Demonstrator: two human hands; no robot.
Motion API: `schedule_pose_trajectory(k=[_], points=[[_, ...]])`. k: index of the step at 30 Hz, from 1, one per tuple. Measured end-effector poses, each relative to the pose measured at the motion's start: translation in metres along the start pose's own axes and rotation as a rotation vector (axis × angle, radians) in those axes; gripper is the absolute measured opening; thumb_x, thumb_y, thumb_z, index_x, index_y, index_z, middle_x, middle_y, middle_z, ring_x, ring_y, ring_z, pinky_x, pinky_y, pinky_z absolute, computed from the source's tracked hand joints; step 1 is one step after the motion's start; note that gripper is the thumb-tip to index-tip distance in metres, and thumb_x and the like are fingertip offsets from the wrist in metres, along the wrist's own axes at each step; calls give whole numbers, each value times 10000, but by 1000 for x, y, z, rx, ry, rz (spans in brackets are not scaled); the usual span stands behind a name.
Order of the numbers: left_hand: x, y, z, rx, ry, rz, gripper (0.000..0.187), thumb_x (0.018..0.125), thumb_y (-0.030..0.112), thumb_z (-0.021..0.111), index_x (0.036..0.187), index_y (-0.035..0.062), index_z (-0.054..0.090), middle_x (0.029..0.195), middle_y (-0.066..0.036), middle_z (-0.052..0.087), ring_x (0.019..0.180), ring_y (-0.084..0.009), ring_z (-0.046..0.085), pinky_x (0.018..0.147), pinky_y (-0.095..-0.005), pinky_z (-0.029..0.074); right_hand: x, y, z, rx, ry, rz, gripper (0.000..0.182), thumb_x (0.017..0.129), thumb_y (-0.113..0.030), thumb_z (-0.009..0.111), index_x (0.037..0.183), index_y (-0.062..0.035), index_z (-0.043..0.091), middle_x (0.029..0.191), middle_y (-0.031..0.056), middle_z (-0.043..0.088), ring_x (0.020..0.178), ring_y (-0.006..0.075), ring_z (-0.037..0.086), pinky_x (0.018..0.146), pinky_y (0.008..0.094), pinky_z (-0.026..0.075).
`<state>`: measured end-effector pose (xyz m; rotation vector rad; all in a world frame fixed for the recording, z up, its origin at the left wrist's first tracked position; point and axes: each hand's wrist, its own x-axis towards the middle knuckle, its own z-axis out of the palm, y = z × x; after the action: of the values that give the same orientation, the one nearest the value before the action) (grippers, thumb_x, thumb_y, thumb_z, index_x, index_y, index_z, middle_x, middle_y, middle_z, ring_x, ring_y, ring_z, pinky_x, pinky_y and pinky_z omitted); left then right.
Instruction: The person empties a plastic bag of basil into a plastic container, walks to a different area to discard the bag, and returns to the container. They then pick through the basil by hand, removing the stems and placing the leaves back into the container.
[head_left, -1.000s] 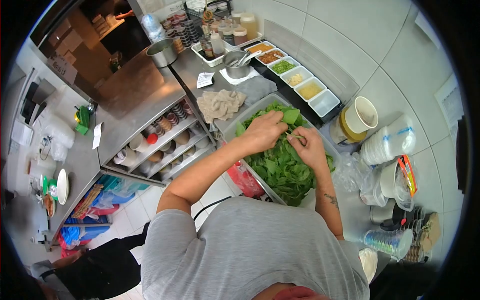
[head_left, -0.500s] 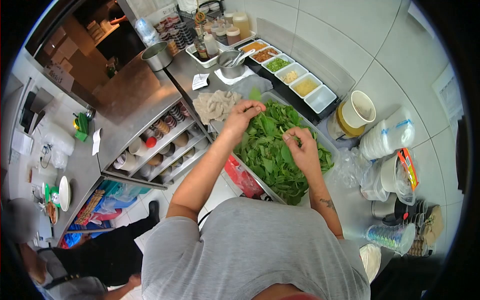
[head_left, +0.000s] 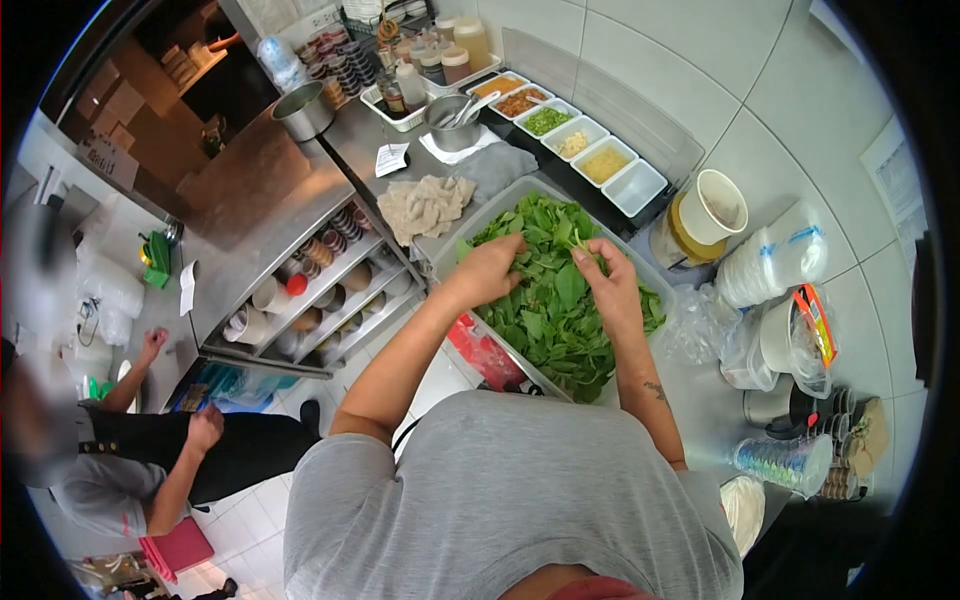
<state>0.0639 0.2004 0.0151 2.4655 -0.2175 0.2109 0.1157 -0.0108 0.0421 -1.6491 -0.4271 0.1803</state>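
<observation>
A grey rectangular tub (head_left: 647, 268) on the counter is heaped with leafy greens (head_left: 548, 320). Over its left side, my left hand (head_left: 490, 270) has its fingers curled in among the leaves, their tips partly hidden. On the right of the heap, my right hand (head_left: 612, 285) is closed, thumb and forefinger pinching a thin green stem (head_left: 578, 240). Both hands are low over the pile, a short distance apart.
Behind the tub lie a beige cloth (head_left: 425, 208) and a metal pot with utensils (head_left: 452, 122). Small white trays of chopped ingredients (head_left: 548, 121) line the wall. Plastic bags (head_left: 695, 325) crowd the right side. A co-worker (head_left: 125, 460) stands at the left.
My left hand has gone down from the far edge, where it held up a leaf, into the pile. My right hand stays near its place. The co-worker has turned, with both forearms now raised.
</observation>
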Motion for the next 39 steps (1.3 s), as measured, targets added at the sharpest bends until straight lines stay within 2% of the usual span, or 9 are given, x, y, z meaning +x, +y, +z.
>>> schedule_pose_trajectory(k=[3,7,12,15,18,21,24,28,39], points=[[0,4,2,126,32,-71,198,797,92,649,981,36,601,957,-168,558,896,-382,563,814,-409,461,0,2,-1,5,31,-8,162,881,-163,635,860,-19,565,757,-38,523,724,67,437,679,229,384],[1,9,-3,6,280,36,93,809,81,645,851,15,596,896,-145,540,856,-370,560,760,-421,453,-1,3,-3,-28,44,5,172,881,-172,638,855,-20,561,756,-26,521,730,74,438,688,234,385],[12,9,-19,63,405,162,142,811,102,663,750,16,567,879,-122,568,793,-332,559,678,-388,460,1,7,1,-55,65,-84,180,911,-195,598,873,-21,573,745,-5,513,730,87,438,694,244,387],[13,10,-27,-79,383,129,166,803,109,681,754,17,552,888,-122,585,773,-292,560,675,-342,457,0,4,-1,-20,15,-23,191,936,-206,557,892,-23,581,739,1,509,725,100,440,697,248,388],[10,24,-33,-350,206,-173,172,813,138,697,877,22,588,731,-69,547,722,-206,535,648,-319,440,2,9,0,-34,2,-19,200,949,-209,530,898,-23,582,729,6,501,718,104,441,693,253,389],[17,48,-25,-322,412,150,159,816,110,673,941,42,602,788,-76,551,694,-226,560,610,-333,460,1,8,4,-38,-8,-12,198,951,-201,521,885,-21,568,718,9,486,708,101,435,680,259,386],[19,70,-21,36,288,287,171,810,90,661,973,64,617,852,-83,547,756,-272,590,640,-367,483,-2,5,5,0,-61,46,193,959,-185,497,872,-19,547,711,11,468,699,104,428,673,260,385],[22,66,-9,202,338,303,189,774,82,673,956,72,624,885,-90,541,765,-300,584,649,-391,472,-2,3,2,52,-107,96,191,969,-163,466,863,-16,525,734,9,470,709,112,428,689,249,384],[20,67,1,-42,359,254,126,750,44,676,856,23,612,847,-101,553,754,-298,578,654,-362,466,-8,-1,0,93,-129,87,207,968,-172,481,854,-3,517,786,16,503,760,122,452,730,263,393]])
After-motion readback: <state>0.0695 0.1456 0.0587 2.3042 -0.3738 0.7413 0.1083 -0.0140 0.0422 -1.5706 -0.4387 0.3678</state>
